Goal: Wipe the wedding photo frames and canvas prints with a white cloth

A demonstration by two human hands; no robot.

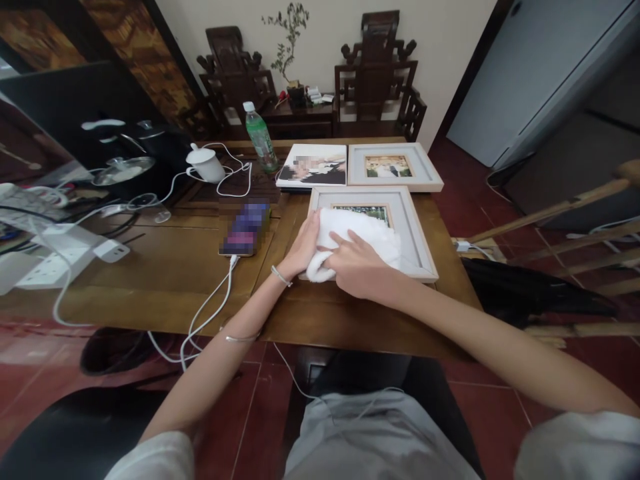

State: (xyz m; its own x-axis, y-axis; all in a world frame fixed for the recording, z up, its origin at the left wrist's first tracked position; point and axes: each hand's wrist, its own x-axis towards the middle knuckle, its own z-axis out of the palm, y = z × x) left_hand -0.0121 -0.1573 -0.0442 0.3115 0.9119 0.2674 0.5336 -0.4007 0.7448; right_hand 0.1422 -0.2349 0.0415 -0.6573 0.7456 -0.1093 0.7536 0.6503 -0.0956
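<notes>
A white fluffy cloth [367, 237] lies bunched on a white-framed picture [415, 233] near the front of a wooden table [165, 267]. My right hand [355, 263] presses on the cloth's near edge, fingers curled onto it. My left hand [303, 247] grips the cloth's left side at the frame's left edge. A thin bracelet sits on my left wrist.
Behind it lie another white frame [393, 167] and a frameless photo print [313, 165]. A phone [245, 228] on a white cable, a green bottle [260, 137], a white lidded cup [205, 163] and power strips [60, 250] fill the left side. Dark chairs stand by the wall.
</notes>
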